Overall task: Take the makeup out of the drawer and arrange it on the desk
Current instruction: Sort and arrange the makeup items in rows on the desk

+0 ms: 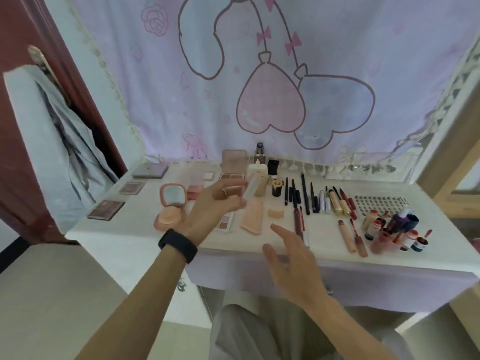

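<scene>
— How far had the job been taken?
— Nearest, the right hand was held over the tabletop edge, fingers released. Beyond it, a blurred pale tube was gripped in the fingers of the left hand.
— And the rest?
— Makeup was seen laid out in rows, back to the bottles. The drawer was not shown, so what was left could not be told.

Probably a home bedroom — cartoon curtain, dressing desk of laid-out makeup.
</scene>
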Demonstrator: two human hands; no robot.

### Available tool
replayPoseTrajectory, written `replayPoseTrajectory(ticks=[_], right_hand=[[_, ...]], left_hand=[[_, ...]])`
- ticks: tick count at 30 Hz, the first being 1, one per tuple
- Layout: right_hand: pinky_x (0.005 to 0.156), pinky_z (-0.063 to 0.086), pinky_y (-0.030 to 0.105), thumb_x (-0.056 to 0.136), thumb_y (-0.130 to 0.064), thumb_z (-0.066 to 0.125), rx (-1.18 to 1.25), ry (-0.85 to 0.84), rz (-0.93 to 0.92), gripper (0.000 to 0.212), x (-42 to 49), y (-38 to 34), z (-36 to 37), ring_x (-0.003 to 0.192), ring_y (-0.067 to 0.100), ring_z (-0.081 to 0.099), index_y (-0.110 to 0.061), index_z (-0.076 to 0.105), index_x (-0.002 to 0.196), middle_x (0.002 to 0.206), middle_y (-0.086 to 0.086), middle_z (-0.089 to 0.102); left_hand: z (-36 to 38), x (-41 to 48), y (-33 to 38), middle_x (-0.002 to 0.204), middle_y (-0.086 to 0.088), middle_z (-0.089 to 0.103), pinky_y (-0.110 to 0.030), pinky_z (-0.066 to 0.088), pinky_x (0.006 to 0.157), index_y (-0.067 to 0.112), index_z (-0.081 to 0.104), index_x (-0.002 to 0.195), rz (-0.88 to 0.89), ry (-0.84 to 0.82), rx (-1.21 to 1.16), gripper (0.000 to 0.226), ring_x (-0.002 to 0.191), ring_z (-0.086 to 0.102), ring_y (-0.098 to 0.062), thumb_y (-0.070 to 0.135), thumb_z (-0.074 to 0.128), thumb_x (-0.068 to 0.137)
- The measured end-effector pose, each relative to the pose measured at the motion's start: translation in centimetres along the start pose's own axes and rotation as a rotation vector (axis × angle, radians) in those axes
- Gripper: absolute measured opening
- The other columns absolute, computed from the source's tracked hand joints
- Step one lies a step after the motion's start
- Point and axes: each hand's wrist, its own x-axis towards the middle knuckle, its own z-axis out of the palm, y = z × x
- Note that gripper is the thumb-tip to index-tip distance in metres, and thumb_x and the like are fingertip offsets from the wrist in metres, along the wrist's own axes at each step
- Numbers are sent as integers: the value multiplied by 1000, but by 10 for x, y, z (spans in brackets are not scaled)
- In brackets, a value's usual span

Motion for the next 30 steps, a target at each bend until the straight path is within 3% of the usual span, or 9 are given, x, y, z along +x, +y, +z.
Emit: replayPoseTrajectory(ticks=[3,6,10,14,17,20,23,27,30], right_hand=[[77,58,25,88,-78,45,508,49,220,61,2,-18,-33,96,13,73,-33,57,128,115,-11,74],[58,56,29,92,-62,57,674,-9,358,45,6,-22,-67,71,25,73,-27,62,119,96,3,78],[61,55,25,93,-29,72,635,-29,472,26,5,-11,-93,68,19,71,-17,69,116,79,7,76],[56,58,24,93,-9,69,1027,-12,634,13,2,-4,-106,65,23,71,-1,69,103,77,16,72],[55,59,24,85,-8,71,1212,-87,691,16,-1,0,-110,63,21,69,3,69,96,78,17,70],[59,59,26,75,-17,75,1144,-134,674,36,-4,4,-111,69,21,72,3,69,105,81,15,72],[72,59,30,69,-35,83,886,-138,568,56,-5,9,-116,86,24,76,-16,68,120,92,6,78],[88,59,36,71,-52,87,742,-271,447,59,-8,9,-126,100,29,74,-30,66,121,110,-1,77],[79,61,31,70,-50,87,735,-249,400,47,-7,6,-130,95,33,75,-36,71,112,108,2,78]], left_hand=[[31,-19,-7,118,10,69,-36,53,95,30,68,118,47,-46,148,45,108,64,-12,21,78,75],[60,-34,-8,112,13,65,-35,54,94,33,64,118,125,-141,346,50,100,62,-8,28,75,69],[90,-42,-9,108,17,62,-26,48,93,37,60,119,254,-166,479,54,103,56,-5,34,71,67],[110,-45,-14,120,24,57,-19,44,98,35,54,130,273,41,355,64,116,53,1,52,72,71],[125,-46,-20,118,27,60,-22,48,98,34,52,137,230,96,215,76,115,56,1,60,74,70],[132,-46,-23,122,25,62,-24,50,97,33,51,139,271,118,206,79,117,57,0,58,78,69],[134,-44,-22,119,27,62,-18,47,97,43,49,135,326,78,357,76,115,57,2,60,79,67],[133,-40,-19,116,19,64,-26,49,96,38,44,144,384,-46,599,83,111,58,-1,59,77,70],[133,-40,-16,124,19,61,-24,49,97,37,37,147,399,-77,611,90,113,57,0,66,73,70]])
